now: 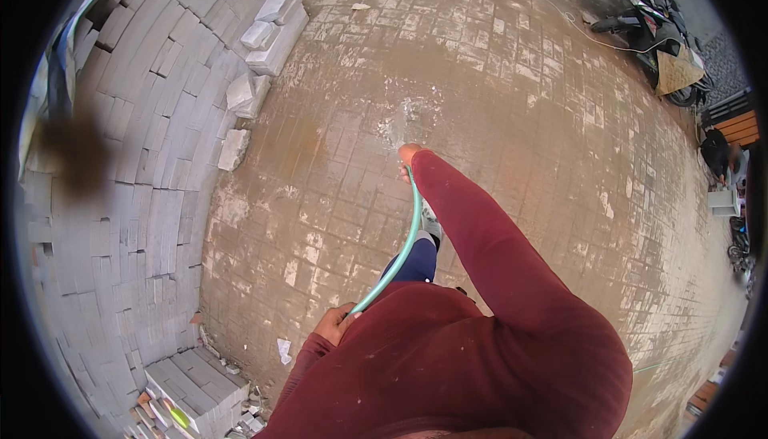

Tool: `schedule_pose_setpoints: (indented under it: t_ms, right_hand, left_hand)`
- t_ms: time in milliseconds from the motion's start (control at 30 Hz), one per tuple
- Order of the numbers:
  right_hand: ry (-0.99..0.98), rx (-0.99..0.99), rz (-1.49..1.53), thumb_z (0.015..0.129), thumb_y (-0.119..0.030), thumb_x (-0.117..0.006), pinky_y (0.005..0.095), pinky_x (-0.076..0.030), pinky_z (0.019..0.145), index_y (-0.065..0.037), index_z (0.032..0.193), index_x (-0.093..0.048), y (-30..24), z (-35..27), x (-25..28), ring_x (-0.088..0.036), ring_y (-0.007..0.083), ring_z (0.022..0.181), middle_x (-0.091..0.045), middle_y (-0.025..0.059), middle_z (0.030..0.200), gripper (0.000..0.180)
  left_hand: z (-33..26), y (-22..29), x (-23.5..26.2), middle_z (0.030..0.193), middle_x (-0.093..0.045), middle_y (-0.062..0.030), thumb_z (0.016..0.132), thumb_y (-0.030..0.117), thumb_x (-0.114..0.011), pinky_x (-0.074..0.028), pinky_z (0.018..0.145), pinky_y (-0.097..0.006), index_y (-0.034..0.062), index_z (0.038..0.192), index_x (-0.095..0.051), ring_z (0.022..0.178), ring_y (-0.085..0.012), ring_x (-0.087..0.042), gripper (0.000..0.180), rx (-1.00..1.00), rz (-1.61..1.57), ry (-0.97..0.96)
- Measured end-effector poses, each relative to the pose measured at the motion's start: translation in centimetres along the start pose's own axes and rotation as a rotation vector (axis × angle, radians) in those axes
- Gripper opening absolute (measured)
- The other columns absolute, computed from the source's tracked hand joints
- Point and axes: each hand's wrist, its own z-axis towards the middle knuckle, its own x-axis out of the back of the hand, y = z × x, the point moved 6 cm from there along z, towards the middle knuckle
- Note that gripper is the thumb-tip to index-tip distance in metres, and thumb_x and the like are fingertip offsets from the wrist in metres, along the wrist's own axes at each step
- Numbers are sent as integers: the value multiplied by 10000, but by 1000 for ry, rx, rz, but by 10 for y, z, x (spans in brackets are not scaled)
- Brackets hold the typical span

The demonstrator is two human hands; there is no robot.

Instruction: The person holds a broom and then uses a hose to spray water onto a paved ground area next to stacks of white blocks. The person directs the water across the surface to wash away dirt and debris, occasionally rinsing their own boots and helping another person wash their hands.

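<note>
A green garden hose curves up from my waist to my outstretched right arm. Near its far end, my right hand is closed around it. Lower down, beside my left hip, my left hand grips the same hose. Water splashes on the wet brick paving just past my right hand. The hose's tip is hidden by that hand. Part of one shoe shows below the hose.
Grey blocks are stacked along the left, with loose broken blocks at their foot. A lower block stack and rubble stand at the bottom left. A motorbike is parked at the far right, near a pale cable. Another person is at the right edge.
</note>
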Motion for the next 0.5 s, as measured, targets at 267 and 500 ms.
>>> schedule_pose_setpoints:
  t_ms: [267,500]
  right_hand:
    - [215,802,-1194,883,-251,-419,458,-478,613,12,842,-662,-193,48,132,-648,293,650,-646,215,747,360]
    - [188,395,-1211,845,-261,-440,446,-482,761,7,909,-690,-289,80,218,-665,310,815,-680,206,845,371]
  left_hand:
    - [186,167,-15,936,-680,-128,962,284,-542,-458,833,-331,15,1110,-630,882,-179,-602,319,-77,-72,-240]
    - [306,298,-26,832,-614,-39,962,266,-542,-437,772,-289,12,1042,-622,812,-120,-528,279,-58,-84,-413]
